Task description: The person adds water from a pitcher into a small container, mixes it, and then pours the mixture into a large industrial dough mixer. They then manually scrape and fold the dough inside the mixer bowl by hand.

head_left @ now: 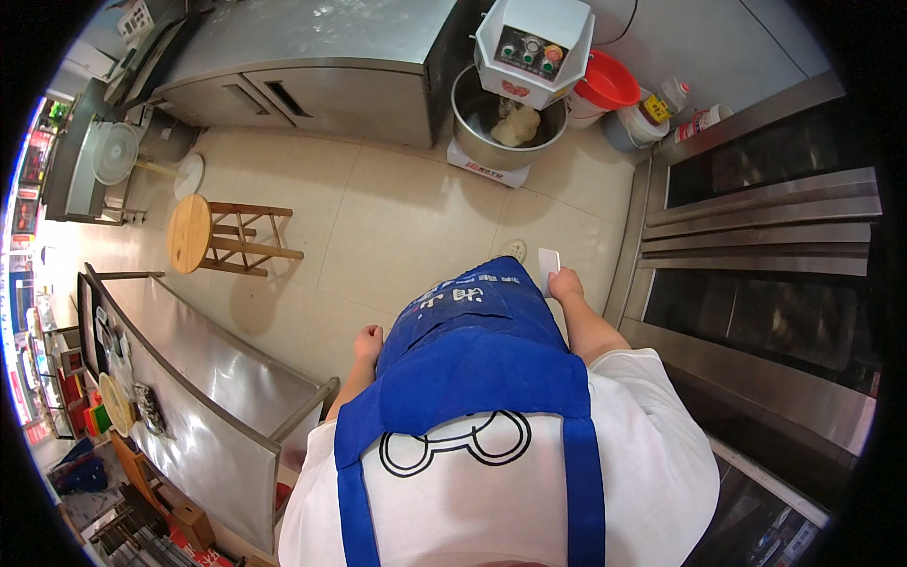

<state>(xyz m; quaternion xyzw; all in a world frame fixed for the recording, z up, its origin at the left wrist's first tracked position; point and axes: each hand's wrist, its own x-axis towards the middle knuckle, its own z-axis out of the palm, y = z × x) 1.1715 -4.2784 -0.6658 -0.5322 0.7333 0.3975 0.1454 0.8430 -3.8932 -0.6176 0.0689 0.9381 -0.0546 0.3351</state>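
Observation:
My right hand (564,284) grips a flat white dough scraper (549,260), which points away from me beside my blue apron (463,350). On the other side of the apron hangs my left hand (369,341), its fingers curled in a loose fist with nothing visible in it. Ahead of me on the floor stands a dough mixer (534,47) with a white head and a control panel. In its steel bowl (470,121) lies a lump of pale dough (516,126). Neither hand touches the mixer.
Steel-fronted ovens (756,236) line the right side. A wooden stool (190,233) stands at the left, beyond a steel table (210,444). A steel counter (312,33) runs along the far side. A red basin (607,83) and buckets (635,129) sit right of the mixer.

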